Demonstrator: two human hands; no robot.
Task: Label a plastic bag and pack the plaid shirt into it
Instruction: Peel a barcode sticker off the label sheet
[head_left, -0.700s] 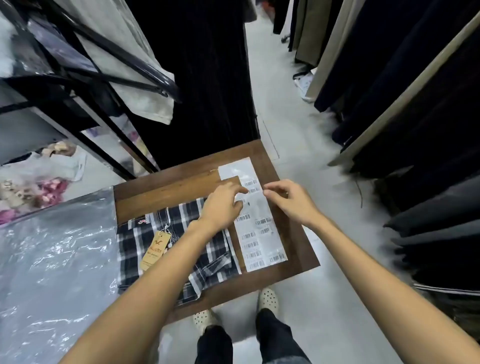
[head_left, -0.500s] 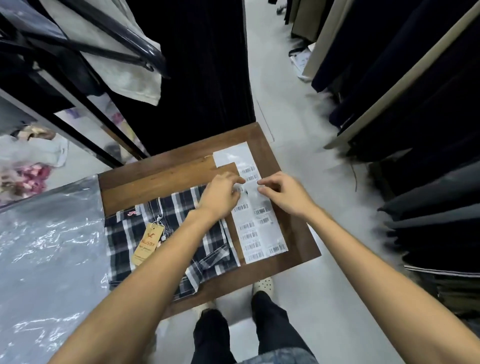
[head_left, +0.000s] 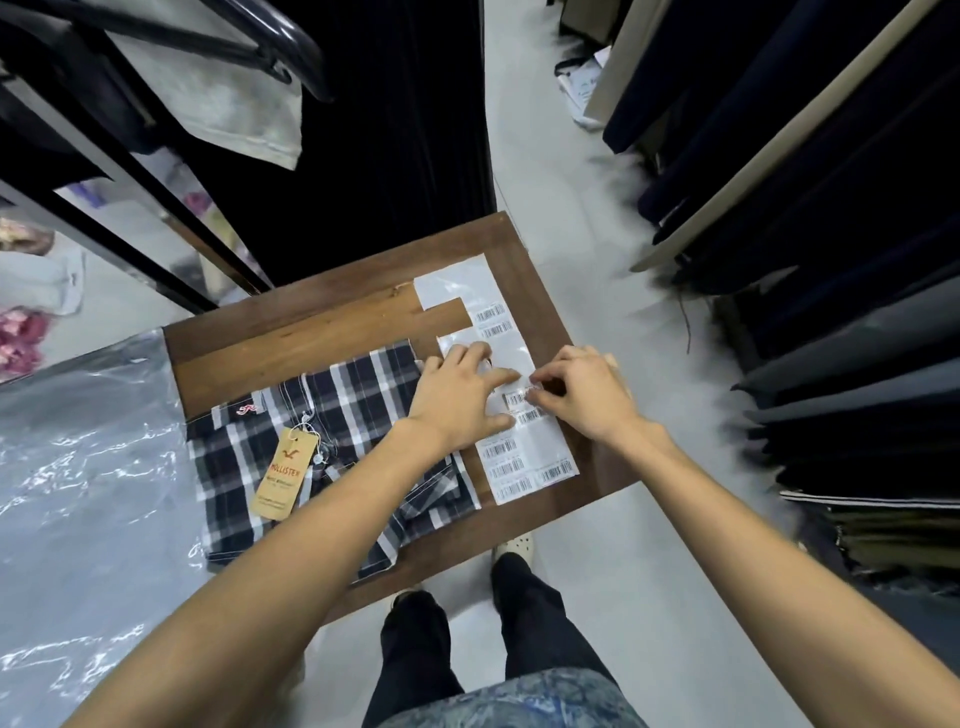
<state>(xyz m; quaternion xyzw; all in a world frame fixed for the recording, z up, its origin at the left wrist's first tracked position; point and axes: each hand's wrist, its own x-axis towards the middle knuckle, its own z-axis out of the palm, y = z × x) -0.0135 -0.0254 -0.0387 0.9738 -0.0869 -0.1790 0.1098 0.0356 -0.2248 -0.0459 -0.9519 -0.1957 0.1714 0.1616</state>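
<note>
Both hands shifted down label sheet (head_left: 524, 457), beside shirt (head_left: 337, 431).

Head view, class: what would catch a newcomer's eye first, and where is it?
Two bare hands meet over a white barcode label sheet on the right of the wooden table: left hand pressing it flat, right hand pinching at one label. Left of them lies the folded plaid shirt.

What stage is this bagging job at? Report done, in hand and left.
Done: the plaid shirt lies folded on the wooden table, tag attached. In hand: the left hand presses down the label sheet while the right hand pinches at one barcode label. Left: labelling the plastic bag, which lies flat beside the shirt, then packing it.
</note>
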